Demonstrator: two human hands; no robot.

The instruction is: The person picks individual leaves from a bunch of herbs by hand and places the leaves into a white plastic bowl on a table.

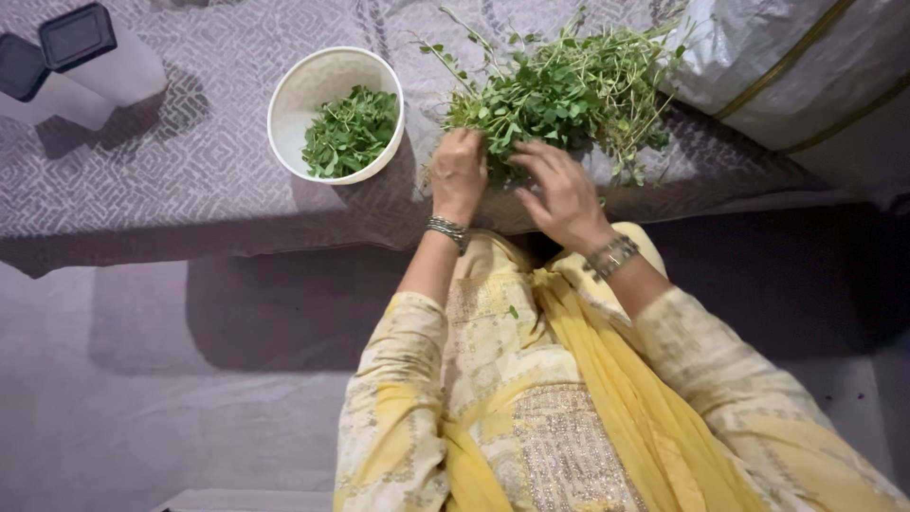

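Nearest the camera, yellow embroidered sleeves lead up to two bangled wrists at the near edge of a low bed covered in a grey patterned sheet (190, 161). The left hand (458, 173) is curled shut on stems at the near end of a heap of leafy green stalks (559, 90), which lies along the near edge toward the right end. The right hand (567, 194) rests just beside it, fingers spread loosely over the same stalks, gripping nothing that can be made out. To strip leaves cleanly, it seems best to pinch one stalk near its base. Left of the heap stands a white bowl (327, 71) holding plucked leaves; two dark-lidded containers (76, 38) sit at the far left corner.
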